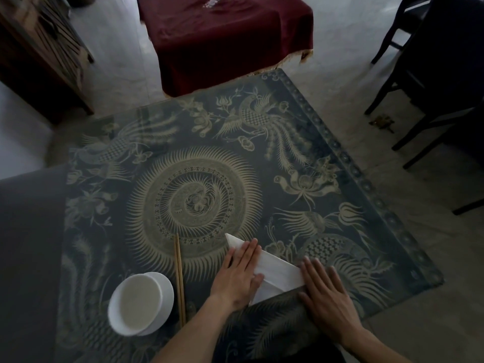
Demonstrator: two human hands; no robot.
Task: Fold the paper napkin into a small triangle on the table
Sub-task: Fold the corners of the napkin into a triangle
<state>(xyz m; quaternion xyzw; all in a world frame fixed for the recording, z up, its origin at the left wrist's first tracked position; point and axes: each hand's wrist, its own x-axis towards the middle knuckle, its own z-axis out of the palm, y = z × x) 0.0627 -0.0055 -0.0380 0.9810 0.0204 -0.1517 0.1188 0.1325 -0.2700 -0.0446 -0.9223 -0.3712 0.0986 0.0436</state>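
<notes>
A white paper napkin (276, 273) lies folded into a triangle on the patterned table (199, 179), near its front edge. My left hand (242, 275) lies flat on the napkin's left part, fingers stretched out and together. Flat on the table at the napkin's right corner rests my right hand (324, 294), its fingertips touching the paper's edge. The napkin's far tip pokes out beyond my left fingers. Neither hand grips the paper; both press down on it.
A white bowl (140, 303) stands at the front left, with a pair of wooden chopsticks (180, 277) lying beside it. Behind the table is another table under a dark red cloth (222, 40). Dark chairs (432, 74) stand at the right.
</notes>
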